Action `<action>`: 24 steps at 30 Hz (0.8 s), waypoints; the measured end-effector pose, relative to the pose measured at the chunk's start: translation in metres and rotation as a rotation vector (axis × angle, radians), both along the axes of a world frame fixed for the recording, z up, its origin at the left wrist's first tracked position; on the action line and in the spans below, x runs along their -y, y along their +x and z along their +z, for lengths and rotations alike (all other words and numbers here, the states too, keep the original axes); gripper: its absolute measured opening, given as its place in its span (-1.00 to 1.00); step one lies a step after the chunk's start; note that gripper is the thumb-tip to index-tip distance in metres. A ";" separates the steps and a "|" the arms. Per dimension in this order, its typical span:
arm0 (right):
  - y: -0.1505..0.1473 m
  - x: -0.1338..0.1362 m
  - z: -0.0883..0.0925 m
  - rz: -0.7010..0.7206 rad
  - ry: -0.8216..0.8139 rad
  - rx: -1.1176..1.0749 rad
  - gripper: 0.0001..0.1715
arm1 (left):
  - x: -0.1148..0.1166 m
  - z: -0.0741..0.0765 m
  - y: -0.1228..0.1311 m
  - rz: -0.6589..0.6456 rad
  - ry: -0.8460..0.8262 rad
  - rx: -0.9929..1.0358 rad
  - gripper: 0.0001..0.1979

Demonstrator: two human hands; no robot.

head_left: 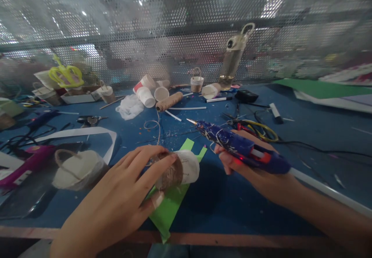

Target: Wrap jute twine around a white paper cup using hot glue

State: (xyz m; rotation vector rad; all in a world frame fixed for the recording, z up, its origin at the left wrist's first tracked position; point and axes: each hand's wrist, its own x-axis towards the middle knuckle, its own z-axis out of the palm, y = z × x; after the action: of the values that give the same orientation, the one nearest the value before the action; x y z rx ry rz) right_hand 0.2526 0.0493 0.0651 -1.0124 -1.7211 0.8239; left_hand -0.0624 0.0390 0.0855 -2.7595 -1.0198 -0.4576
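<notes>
My left hand (136,176) is closed round a white paper cup (190,167) that lies on its side, its bottom turned to the right. Brown twine (171,172) is wound about the part of the cup under my fingers. Beneath the cup lies a piece of green paper (171,211). In my right hand (241,161) is a blue glue gun (232,141), its metal nozzle pointing up and left, a white glue stick (328,190) sticking out of its back. A strand of twine runs from the cup to a twine spool (169,102).
To the left stand a small white basket (80,169) and a magenta glue gun (27,165). Several paper cups (145,95) and crumpled white tissue (130,107) lie at the back, near a water bottle (232,60). Yellow-handled pliers (263,130) and cables lie to the right.
</notes>
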 end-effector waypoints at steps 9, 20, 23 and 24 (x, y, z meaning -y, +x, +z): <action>0.002 -0.001 0.002 -0.052 0.085 0.125 -0.82 | -0.003 -0.005 -0.003 0.029 -0.097 0.142 -0.46; 0.014 -0.004 0.004 0.109 0.390 0.417 -0.82 | -0.006 -0.007 -0.009 0.020 -0.137 0.177 -0.45; 0.019 -0.018 -0.009 0.166 0.415 0.552 -0.80 | -0.007 -0.006 -0.009 0.047 -0.152 0.172 -0.43; 0.021 -0.022 -0.013 0.172 0.403 0.596 -0.80 | -0.007 -0.006 -0.009 0.056 -0.152 0.172 -0.42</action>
State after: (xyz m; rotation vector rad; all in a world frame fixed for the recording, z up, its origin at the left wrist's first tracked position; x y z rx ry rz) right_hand 0.2734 0.0716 0.0521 -0.8856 -2.3859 0.2519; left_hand -0.0710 0.0459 0.0795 -2.8548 -1.2145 -0.6444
